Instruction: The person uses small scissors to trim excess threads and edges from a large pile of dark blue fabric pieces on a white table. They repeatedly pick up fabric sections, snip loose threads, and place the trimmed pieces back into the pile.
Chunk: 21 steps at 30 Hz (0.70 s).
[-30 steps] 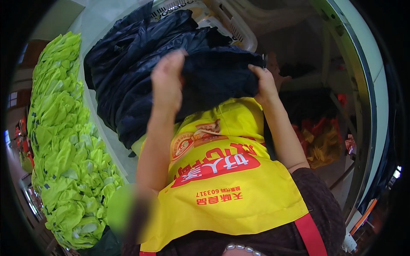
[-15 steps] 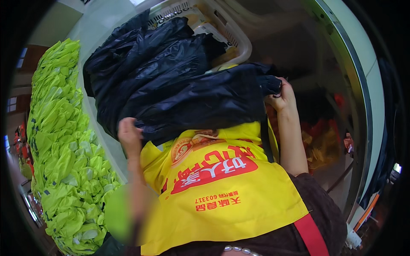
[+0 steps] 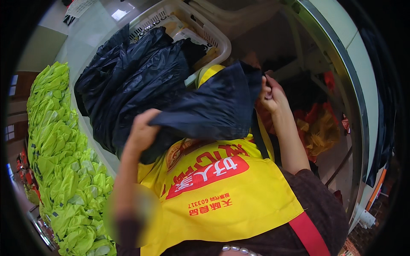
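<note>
Both hands pinch a dark navy garment [image 3: 213, 109], stretched between them above yellow apron [image 3: 222, 192]. Left hand [image 3: 143, 130] grips its lower-left edge, right hand [image 3: 271, 94] its upper-right corner. Dark garment pile [image 3: 132, 77] just behind, white basket [image 3: 205, 25] beyond.

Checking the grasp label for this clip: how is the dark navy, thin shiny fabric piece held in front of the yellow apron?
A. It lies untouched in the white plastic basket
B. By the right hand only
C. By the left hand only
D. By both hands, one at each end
D: the left hand grips one end of the dark navy, thin shiny fabric piece and the right hand pinches the other, stretching it between them.
</note>
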### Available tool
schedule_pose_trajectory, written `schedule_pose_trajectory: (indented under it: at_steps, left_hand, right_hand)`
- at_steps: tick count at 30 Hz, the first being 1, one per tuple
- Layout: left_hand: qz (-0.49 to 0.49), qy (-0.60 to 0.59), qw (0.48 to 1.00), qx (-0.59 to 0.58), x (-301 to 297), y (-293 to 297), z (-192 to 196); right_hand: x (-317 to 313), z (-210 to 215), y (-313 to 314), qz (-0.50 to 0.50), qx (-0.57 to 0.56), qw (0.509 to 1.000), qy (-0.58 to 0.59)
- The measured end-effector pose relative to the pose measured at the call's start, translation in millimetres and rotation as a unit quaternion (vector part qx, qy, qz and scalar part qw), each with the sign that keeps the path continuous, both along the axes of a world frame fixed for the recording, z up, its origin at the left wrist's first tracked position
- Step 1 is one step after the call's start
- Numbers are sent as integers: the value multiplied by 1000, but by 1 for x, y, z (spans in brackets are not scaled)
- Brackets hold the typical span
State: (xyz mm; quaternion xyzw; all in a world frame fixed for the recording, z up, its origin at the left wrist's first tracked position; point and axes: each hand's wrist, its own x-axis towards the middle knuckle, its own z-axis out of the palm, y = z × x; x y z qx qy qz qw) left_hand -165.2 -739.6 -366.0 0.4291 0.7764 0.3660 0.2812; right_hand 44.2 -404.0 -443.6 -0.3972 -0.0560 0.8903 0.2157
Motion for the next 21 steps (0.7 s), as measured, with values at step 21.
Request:
schedule_pose_trajectory:
  at_steps: [21]
  left_hand:
    - [-71,194,978,12,4,171,-44]
  right_hand:
    - [39,27,-36,345,343,872,49]
